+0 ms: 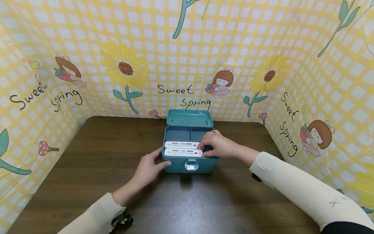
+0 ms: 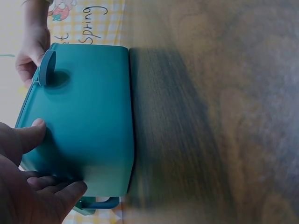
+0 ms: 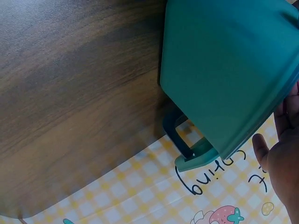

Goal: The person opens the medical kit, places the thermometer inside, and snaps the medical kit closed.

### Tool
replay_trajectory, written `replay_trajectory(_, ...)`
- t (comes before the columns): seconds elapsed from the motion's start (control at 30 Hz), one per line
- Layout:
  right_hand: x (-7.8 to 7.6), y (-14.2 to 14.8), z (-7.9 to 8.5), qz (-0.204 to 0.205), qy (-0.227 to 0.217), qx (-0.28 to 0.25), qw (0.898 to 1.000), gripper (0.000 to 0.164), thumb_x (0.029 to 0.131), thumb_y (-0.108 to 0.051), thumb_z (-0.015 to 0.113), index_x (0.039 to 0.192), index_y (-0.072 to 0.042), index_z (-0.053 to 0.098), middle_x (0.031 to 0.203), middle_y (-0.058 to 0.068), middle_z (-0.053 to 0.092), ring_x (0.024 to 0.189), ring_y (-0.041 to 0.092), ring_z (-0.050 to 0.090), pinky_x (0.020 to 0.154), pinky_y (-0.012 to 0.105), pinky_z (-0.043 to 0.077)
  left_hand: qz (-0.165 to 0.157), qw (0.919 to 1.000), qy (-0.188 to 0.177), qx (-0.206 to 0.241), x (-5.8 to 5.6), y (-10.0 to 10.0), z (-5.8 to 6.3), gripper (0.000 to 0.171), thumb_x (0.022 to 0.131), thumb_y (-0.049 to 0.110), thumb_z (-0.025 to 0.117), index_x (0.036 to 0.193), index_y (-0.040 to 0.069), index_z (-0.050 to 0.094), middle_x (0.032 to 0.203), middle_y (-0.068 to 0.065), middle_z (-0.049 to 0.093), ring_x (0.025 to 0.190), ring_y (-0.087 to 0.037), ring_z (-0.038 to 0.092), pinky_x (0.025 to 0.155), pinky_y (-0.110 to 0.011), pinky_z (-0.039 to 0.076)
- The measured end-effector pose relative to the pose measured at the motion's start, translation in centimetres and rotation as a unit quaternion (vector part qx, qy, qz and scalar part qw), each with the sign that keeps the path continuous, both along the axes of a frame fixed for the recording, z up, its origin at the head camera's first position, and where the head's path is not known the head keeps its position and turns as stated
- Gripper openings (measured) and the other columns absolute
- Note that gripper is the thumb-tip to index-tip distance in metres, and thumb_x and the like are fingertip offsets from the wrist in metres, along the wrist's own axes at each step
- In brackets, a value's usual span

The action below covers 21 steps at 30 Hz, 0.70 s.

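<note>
A teal storage box (image 1: 178, 165) with a silver front clasp (image 1: 191, 165) stands on the table, its lid (image 1: 190, 117) raised at the back. Two long white narrow cases with small coloured print, a rear one (image 1: 179, 145) and a front one (image 1: 181, 152), lie side by side along the front of its top. My left hand (image 1: 150, 165) holds the box's front left corner, thumb on the front and fingers along the side. With thumb and fingers my right hand (image 1: 217, 144) grips the right end of the white cases; the fingertips' exact contact is partly hidden.
Behind the white cases are grey compartments (image 1: 178, 135) with a divider. The box rests on a dark wooden table (image 1: 117, 146). A yellow checked cloth (image 1: 163, 65) stands around the table's back and sides. A folded handle (image 3: 175, 133) juts from the box.
</note>
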State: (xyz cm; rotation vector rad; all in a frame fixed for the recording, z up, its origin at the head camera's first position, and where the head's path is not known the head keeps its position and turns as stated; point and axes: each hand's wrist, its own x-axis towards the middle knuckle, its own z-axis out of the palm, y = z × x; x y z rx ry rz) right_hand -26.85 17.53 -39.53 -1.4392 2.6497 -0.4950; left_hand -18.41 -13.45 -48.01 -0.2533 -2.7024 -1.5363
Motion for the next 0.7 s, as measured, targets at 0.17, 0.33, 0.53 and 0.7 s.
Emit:
replay_trajectory(0.17,0.16,0.15,-0.19,-0.001,0.011,0.002,1.000,0.026,0.088,-0.031,0.083,0.112,-0.022,0.078,0.106,-0.012,0.073,0.112,0.012,0.057,0.105,0.048,0.034,0.002,1.0000,0.001,0.002,-0.12,0.05,0.14,0.076,0.089,0.029,0.082,0.153,0.006,0.047,0.150,-0.013,0.055,0.137,-0.027,0.054,0.106,-0.045,0.050)
replay_trajectory(0.33,0.33,0.22,-0.27,-0.004,0.016,-0.001,1.000,0.026,0.088,-0.030,0.083,0.113,-0.023,0.079,0.106,-0.012,0.074,0.112,0.012,0.057,0.103,0.047,0.034,0.004,1.0000,-0.003,0.001,-0.22,-0.01,0.21,0.076,0.088,0.029,0.083,0.153,0.007,0.048,0.150,-0.013,0.055,0.137,-0.028,0.054,0.105,-0.045,0.050)
replay_trajectory(0.53,0.44,0.35,-0.47,-0.011,0.010,-0.003,1.000,0.028,0.087,-0.031,0.083,0.114,-0.024,0.079,0.107,-0.012,0.075,0.112,0.012,0.057,0.101,0.045,0.035,0.005,0.9998,-0.008,-0.015,-0.22,-0.18,0.40,0.079,0.087,0.033,0.084,0.152,0.006,0.049,0.149,-0.014,0.056,0.136,-0.030,0.056,0.105,-0.047,0.051)
replay_trajectory(0.7,0.55,0.65,-0.53,-0.017,0.000,-0.010,1.000,0.028,0.088,-0.031,0.082,0.116,-0.024,0.078,0.110,-0.012,0.074,0.113,0.012,0.057,0.101,0.044,0.036,0.003,0.9994,-0.020,-0.028,-0.18,-0.44,0.91,0.081,0.085,0.039,0.085,0.151,0.007,0.050,0.149,-0.014,0.056,0.135,-0.032,0.057,0.105,-0.049,0.051)
